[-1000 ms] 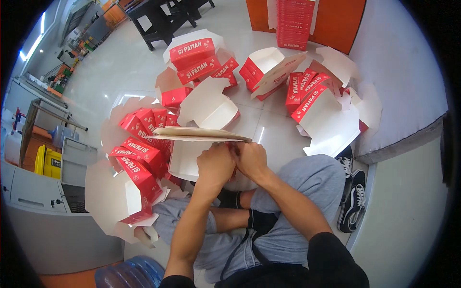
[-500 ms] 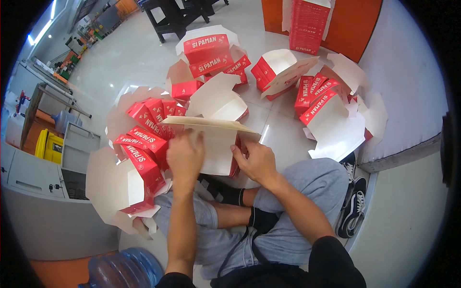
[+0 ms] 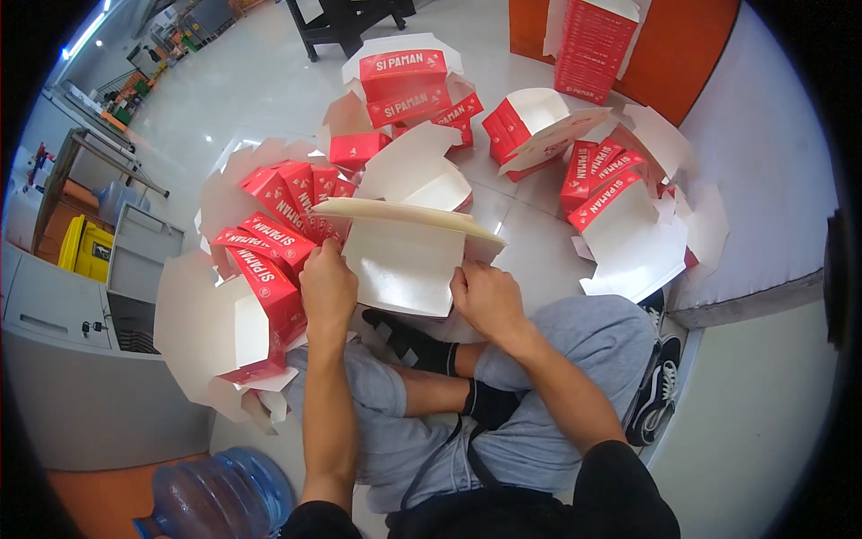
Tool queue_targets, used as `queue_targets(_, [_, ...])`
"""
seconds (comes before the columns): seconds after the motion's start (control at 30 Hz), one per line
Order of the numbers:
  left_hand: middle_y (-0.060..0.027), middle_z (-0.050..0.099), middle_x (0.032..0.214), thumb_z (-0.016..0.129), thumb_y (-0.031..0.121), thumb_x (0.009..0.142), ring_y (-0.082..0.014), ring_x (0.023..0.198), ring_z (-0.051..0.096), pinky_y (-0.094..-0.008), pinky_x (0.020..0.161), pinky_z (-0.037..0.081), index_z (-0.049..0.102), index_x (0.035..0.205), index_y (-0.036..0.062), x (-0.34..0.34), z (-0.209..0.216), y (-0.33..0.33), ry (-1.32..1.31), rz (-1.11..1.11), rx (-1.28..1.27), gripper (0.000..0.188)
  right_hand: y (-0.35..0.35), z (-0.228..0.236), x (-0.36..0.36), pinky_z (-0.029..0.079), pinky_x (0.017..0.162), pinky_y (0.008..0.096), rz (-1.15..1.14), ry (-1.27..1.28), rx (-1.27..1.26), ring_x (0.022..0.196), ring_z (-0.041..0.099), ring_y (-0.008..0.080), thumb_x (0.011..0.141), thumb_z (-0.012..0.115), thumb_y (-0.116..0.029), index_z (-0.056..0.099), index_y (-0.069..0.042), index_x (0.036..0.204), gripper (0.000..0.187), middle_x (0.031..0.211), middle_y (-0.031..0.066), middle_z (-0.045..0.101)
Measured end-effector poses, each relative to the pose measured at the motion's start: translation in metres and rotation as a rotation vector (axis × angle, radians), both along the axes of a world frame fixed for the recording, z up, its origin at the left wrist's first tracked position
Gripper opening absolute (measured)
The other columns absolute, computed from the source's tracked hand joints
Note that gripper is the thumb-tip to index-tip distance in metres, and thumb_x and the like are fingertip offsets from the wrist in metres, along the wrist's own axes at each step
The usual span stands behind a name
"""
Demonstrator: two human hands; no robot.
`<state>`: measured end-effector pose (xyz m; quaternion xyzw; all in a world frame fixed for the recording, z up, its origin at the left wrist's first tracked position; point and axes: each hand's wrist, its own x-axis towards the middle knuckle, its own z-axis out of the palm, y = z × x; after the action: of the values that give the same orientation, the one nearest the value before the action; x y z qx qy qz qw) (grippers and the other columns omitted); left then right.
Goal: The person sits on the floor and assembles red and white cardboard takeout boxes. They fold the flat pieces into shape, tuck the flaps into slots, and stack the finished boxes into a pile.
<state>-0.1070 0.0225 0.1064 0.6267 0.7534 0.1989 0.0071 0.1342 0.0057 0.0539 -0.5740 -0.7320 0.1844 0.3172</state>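
In front of my crossed legs is a cardboard food box (image 3: 404, 265), its white inside facing me and a cream flap standing along its far edge. My left hand (image 3: 329, 286) grips the box's left side with fingers curled. On the opposite side, my right hand (image 3: 489, 301) pinches the near right corner, thumb inward; its other fingertips are partly hidden behind the card. Just left of my left hand lie several nested red-and-white boxes (image 3: 283, 301). Beyond the held box sits another open box (image 3: 417, 175) with its white lid raised.
More red boxes (image 3: 404, 81) are piled at the far middle, with a lone one (image 3: 530, 130) and a cluster (image 3: 620, 193) to the right. A tall stack (image 3: 594, 54) leans by an orange panel. A blue water jug (image 3: 220, 494) lies at lower left, near grey cabinets (image 3: 63, 314).
My left hand has moved from the box's upper left edge down and outward to its side. The box's white inside shows wider. My right hand has shifted slightly along its right side.
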Motion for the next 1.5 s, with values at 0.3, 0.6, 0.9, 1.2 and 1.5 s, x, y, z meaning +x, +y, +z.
queue_targets(0.3, [-0.0299,0.069,0.104,0.048,0.019,0.101,-0.0523,0.097,0.066,-0.0605,0.085,0.050,0.063,0.106,-0.0034,0.001,-0.012,0.013,-0.057,-0.048,-0.175,0.027,0.008,0.000,0.009,0.051,0.068,0.0555,-0.018,0.153,0.022,0.072,0.065,0.0462,0.096,0.058,-0.022,0.066,-0.001,0.079,0.029,0.077,0.0249,0.066])
queue_targets(0.6, [-0.0327,0.069,0.103,0.047,0.023,0.099,-0.0537,0.099,0.066,-0.0607,0.088,0.051,0.066,0.104,-0.0030,0.024,-0.006,-0.008,-0.018,-0.058,-0.368,0.033,0.070,-0.012,0.119,0.047,0.096,0.0511,-0.489,0.142,0.327,0.118,0.058,0.0415,0.090,0.066,-0.038,0.068,-0.008,0.119,0.042,0.117,0.0251,0.067])
queue_targets(0.9, [-0.0321,0.070,0.102,0.039,0.043,0.106,-0.0557,0.098,0.065,-0.0633,0.089,0.050,0.066,0.110,0.0001,0.036,0.012,0.011,-0.183,0.045,-0.214,0.051,0.109,-0.080,0.180,0.048,0.102,0.0404,-1.003,0.361,0.069,0.118,0.063,0.0332,0.089,0.068,-0.014,0.068,-0.007,0.124,0.035,0.127,0.0171,0.068])
queue_targets(1.2, [-0.0305,0.070,0.102,0.042,0.038,0.105,-0.0542,0.100,0.065,-0.0621,0.088,0.050,0.066,0.109,0.0017,0.020,-0.013,0.017,-0.233,0.002,-0.209,0.044,-0.045,0.113,0.090,0.052,0.086,0.0353,0.016,0.407,0.451,0.099,0.067,0.0214,0.086,0.059,0.010,0.060,-0.003,0.134,0.049,0.114,0.0131,0.068])
queue_targets(1.5, [-0.0267,0.069,0.117,0.059,0.036,0.097,-0.0439,0.111,0.066,-0.0496,0.096,0.052,0.067,0.124,0.0013,0.006,-0.009,-0.002,-0.454,-0.165,-0.149,0.044,-0.065,0.133,0.060,0.044,0.078,0.0351,0.612,-0.452,0.143,0.086,0.064,0.0207,0.080,0.062,0.001,0.062,-0.019,0.136,0.060,0.099,-0.0015,0.071])
